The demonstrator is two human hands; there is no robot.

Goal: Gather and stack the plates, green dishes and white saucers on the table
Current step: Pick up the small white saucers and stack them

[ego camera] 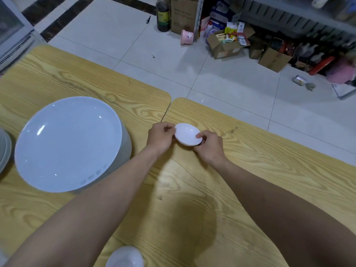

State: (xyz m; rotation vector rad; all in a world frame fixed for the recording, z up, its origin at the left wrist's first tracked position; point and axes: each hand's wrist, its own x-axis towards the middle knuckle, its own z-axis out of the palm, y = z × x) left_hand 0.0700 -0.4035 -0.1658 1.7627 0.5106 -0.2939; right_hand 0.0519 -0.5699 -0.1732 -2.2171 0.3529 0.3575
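Wood-grain table point(260, 170): two tops butted together, and the seam runs just to the left of the grip.

Stack of plates point(67, 143): large, white, with a wide plate on top. It sits on the table well to the left of the grip and touches neither hand.

Left hand point(160, 138): fingers curled, pinching the left rim of the white saucer point(187, 134).

Right hand point(211, 146): thumb over the near right rim, fingers curled under that side. Both hands are clamped on the same saucer from opposite sides.

The saucer lies between the two hands, roughly level, low over the right-hand top beside the seam. Cannot tell whether it touches the wood, or whether more saucers lie beneath it.

Grey-green dishes point(3, 149): only an edge shows, far left of the grip, beyond the plate stack.

Round white piece point(125, 257): cut off by the frame edge, nearer the body than the grip, between the forearms. Kind unclear.

Dark bottle point(163, 14) and open cardboard box point(227, 45): on the tiled floor, far beyond the grip.
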